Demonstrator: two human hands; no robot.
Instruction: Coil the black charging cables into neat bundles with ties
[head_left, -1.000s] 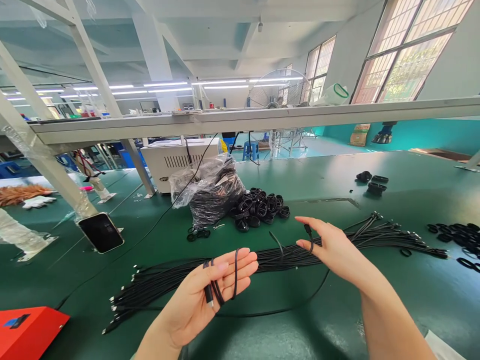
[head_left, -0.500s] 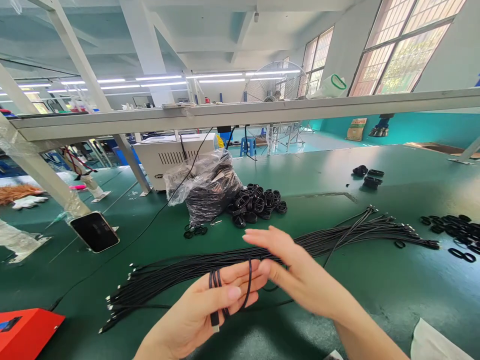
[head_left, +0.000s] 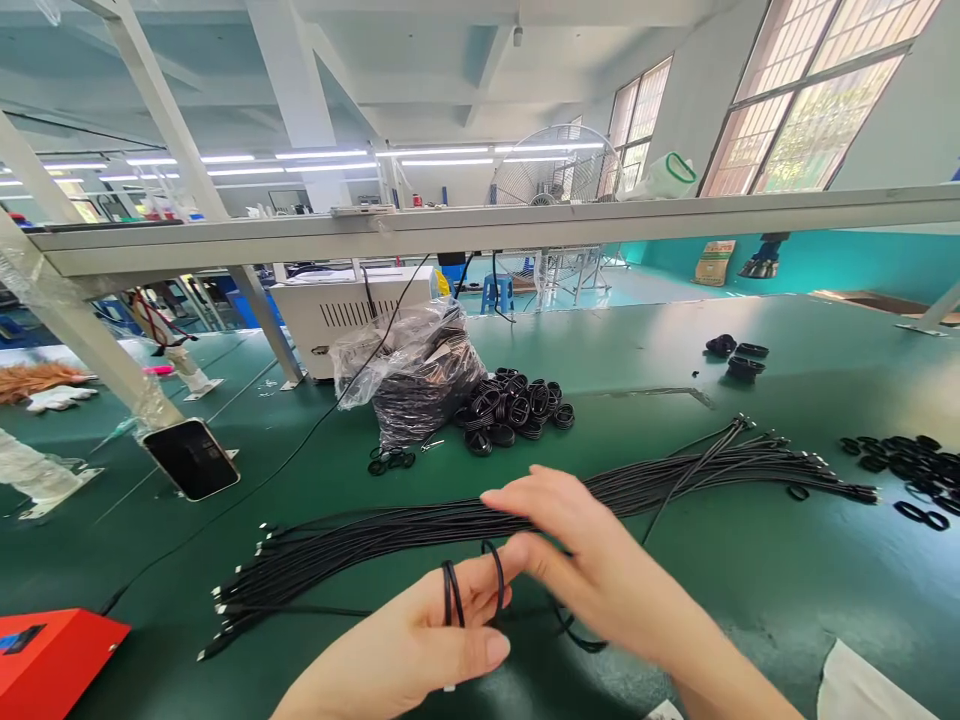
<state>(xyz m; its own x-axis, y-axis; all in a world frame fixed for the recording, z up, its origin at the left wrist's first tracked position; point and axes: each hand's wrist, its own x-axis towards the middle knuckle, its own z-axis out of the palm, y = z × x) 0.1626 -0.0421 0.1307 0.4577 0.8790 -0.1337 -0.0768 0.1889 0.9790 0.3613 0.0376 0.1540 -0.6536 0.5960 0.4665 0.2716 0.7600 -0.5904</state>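
Observation:
A black cable point(head_left: 454, 595) is looped round the fingers of my left hand point(head_left: 420, 645), whose thumb stretches out below the loops. One wider turn hangs at the left fingertips, beside my right hand point(head_left: 592, 560). The right fingers are bent together over the cable, the thumb side touching the left fingertips; the exact grip is partly hidden. A slack length of cable droops under the right hand. Behind both hands, a long bundle of straight black cables point(head_left: 360, 540) with metal plug ends lies across the green table point(head_left: 750, 620).
Coiled black cables point(head_left: 517, 405) are heaped beside a plastic bag point(head_left: 420, 390). Black rings point(head_left: 904, 465) lie at the right. A phone point(head_left: 191, 460) leans on the left post, above a red device point(head_left: 56, 655). A white cloth point(head_left: 862, 680) lies at the front right.
My left hand has turned, its thumb now lower and the plug end mostly out of sight. My right hand has dipped slightly. More slack cable shows beneath it.

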